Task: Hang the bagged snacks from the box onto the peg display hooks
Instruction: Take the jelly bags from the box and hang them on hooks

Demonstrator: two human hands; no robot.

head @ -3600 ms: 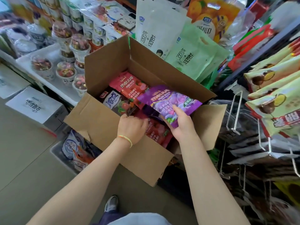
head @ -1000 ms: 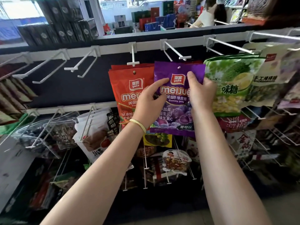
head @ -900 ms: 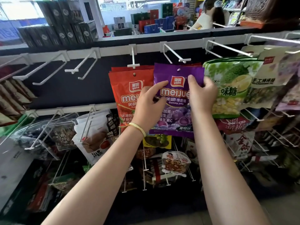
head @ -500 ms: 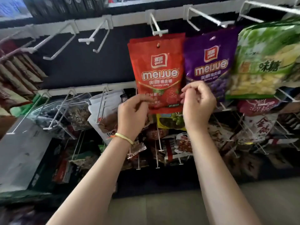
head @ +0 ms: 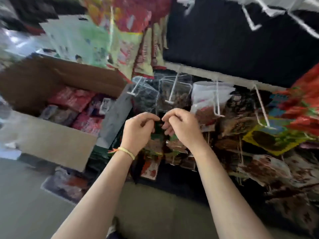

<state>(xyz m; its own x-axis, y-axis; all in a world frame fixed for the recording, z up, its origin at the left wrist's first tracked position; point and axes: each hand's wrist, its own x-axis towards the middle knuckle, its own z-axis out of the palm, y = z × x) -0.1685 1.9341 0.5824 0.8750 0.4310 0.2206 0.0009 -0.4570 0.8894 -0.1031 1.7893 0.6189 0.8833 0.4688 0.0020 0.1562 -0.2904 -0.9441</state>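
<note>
We see both hands held close together in open air before the peg display hooks (head: 170, 91), left hand (head: 138, 130) and right hand (head: 181, 125) loosely curled, holding nothing. The open cardboard box (head: 51, 142) sits left, red snack bags (head: 72, 99) inside, its near edge facing us.

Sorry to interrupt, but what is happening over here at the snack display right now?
A person is restocking bagged snacks from the cardboard box onto peg hooks. At this blurred moment both the left hand and the right hand hang loosely curled and empty in front of the rack. Red bags wait in the open box on the left.
</note>
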